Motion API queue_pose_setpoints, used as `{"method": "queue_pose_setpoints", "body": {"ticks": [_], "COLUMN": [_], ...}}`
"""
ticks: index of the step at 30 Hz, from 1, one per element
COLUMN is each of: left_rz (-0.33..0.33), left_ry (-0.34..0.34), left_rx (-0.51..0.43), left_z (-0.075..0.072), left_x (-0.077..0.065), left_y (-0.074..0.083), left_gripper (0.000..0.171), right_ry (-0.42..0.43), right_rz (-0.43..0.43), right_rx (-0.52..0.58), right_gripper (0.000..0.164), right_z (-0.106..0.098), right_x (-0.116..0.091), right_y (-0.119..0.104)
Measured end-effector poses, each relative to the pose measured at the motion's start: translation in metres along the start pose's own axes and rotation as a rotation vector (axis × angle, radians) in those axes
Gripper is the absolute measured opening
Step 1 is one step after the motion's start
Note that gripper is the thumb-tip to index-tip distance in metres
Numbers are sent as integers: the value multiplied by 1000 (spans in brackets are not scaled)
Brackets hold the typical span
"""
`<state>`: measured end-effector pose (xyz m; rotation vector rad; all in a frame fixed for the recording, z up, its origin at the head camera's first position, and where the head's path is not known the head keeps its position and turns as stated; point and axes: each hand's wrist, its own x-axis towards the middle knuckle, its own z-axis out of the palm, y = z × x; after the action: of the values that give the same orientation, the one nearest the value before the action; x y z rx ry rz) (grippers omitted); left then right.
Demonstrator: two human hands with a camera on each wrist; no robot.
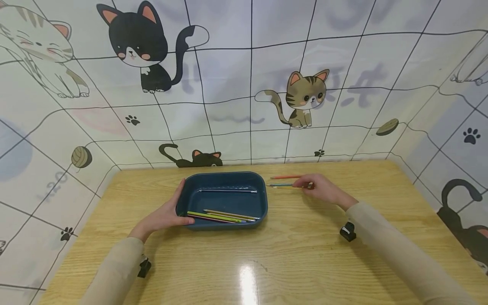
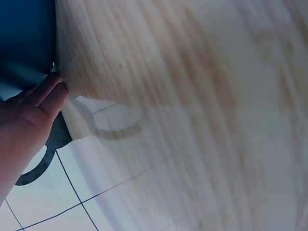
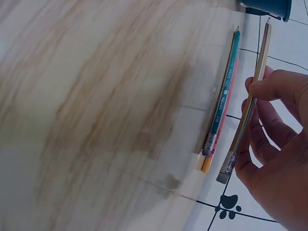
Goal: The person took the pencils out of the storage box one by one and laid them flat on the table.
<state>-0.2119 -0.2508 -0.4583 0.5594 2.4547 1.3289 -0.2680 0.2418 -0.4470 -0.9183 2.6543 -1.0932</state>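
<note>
A deep blue rectangular dish (image 1: pixel 225 180) sits on the table, with several pencils (image 1: pixel 221 217) lying along its front inside. My left hand (image 1: pixel 169 214) holds the dish at its left end, thumb at the front rim and fingers along the outer wall. To the right of the dish, my right hand (image 1: pixel 320 189) pinches a yellowish pencil (image 3: pixel 252 101) between thumb and fingers, its eraser end toward the palm and its point toward the dish. Beside it, a teal pencil (image 3: pixel 224 91) and a red pencil (image 3: pixel 215 149) lie close together on the table.
The wooden table (image 1: pixel 228 262) meets a cat-patterned wall covering (image 1: pixel 228 97) at the back and sides. Small black devices (image 1: pixel 347 231) are strapped at both wrists. A bright light reflection shows on the table's front part.
</note>
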Motion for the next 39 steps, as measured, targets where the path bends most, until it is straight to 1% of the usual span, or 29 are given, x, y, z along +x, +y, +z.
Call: {"method": "queue_pose_setpoints", "body": {"ticks": [3, 7, 13, 17, 20, 28, 39], "left_rz": [-1, -3, -1, 3, 4, 6, 5], "left_ry": [-1, -1, -2, -4, -5, -3, -1], "left_rx": [5, 12, 16, 17, 15, -1, 5], "left_z": [0, 0, 0, 0, 0, 0, 0], "left_x": [0, 0, -1, -1, -1, -1, -2], "left_y": [0, -1, 0, 1, 1, 1, 1], "left_gripper": [127, 126, 126, 125, 125, 126, 126], "right_ry": [-2, -7, -20, -26, -23, -17, -29], "right_rz": [17, 17, 9, 0, -6, -29, 15], "right_rx": [-3, -11, -48, -49, -51, -100, -121], "right_gripper": [26, 26, 26, 26, 24, 23, 24], "right_z": [1, 4, 8, 11, 13, 17, 19], "right_x": [0, 1, 4, 6, 7, 10, 11], "right_y": [2, 4, 8, 8, 8, 10, 12]}}
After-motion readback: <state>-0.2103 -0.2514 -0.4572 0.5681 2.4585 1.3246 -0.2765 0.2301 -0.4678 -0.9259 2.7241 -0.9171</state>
